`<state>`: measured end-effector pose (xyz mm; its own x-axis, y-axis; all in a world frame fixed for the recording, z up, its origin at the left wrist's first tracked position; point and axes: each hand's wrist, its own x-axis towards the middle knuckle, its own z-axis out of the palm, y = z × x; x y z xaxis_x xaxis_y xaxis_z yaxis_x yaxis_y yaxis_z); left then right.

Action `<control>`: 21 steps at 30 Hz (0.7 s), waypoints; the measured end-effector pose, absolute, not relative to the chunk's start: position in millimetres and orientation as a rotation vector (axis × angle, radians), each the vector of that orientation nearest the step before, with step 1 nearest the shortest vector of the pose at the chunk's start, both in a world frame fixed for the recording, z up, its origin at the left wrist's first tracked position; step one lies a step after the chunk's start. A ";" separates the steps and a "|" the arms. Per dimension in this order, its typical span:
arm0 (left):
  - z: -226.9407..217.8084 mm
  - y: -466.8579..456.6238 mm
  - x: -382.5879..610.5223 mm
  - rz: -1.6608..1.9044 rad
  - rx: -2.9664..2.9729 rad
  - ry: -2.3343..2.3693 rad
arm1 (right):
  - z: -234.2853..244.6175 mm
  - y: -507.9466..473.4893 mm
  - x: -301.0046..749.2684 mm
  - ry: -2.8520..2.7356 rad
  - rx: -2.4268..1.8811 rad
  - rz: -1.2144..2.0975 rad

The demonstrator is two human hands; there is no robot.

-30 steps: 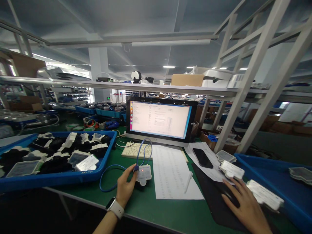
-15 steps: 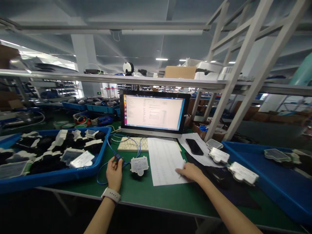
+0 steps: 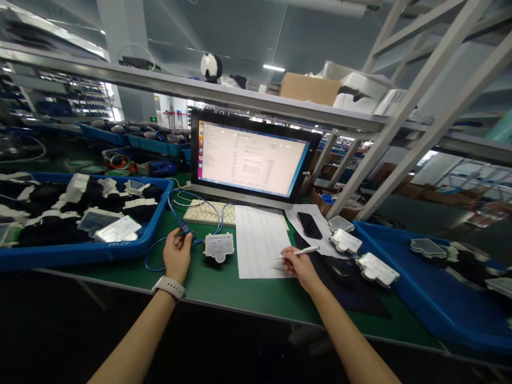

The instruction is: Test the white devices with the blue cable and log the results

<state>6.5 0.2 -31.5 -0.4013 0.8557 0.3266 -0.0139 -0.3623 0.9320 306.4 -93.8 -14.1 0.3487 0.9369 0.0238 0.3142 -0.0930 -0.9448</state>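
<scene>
My left hand (image 3: pixel 177 255), with a white watch on the wrist, pinches the plug of a blue cable (image 3: pixel 184 230) just left of a small white device (image 3: pixel 218 246) lying on the green table (image 3: pixel 224 290). The plug is out of the device. My right hand (image 3: pixel 298 265) holds a white pen (image 3: pixel 301 252) with its tip over a printed sheet (image 3: pixel 260 241). A beige keyboard (image 3: pixel 210 213) and a lit monitor (image 3: pixel 252 158) stand behind the sheet.
A blue tray (image 3: pixel 80 250) of black and white devices sits at the left. At the right are a black phone (image 3: pixel 309 225), a dark mouse mat (image 3: pixel 352 293), several white devices (image 3: pixel 376 268) and another blue tray (image 3: pixel 432 304). A metal shelf frame (image 3: pixel 400 106) rises overhead.
My left hand pulled the blue plug out of the white device and drew it left. My right hand left the mouse, picked up the pen and brought it over the sheet.
</scene>
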 end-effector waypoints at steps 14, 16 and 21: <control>-37.7 1.6 6.5 1.813 1.179 1.205 | -41.6 -107.2 294.2 -1.219 -1.669 0.454; -36.8 0.6 6.8 1.811 1.185 1.193 | -40.2 -107.2 292.9 -1.228 -1.673 0.451; -34.6 -1.9 7.0 1.804 1.208 1.186 | -39.6 -107.6 291.9 -1.236 -1.679 0.445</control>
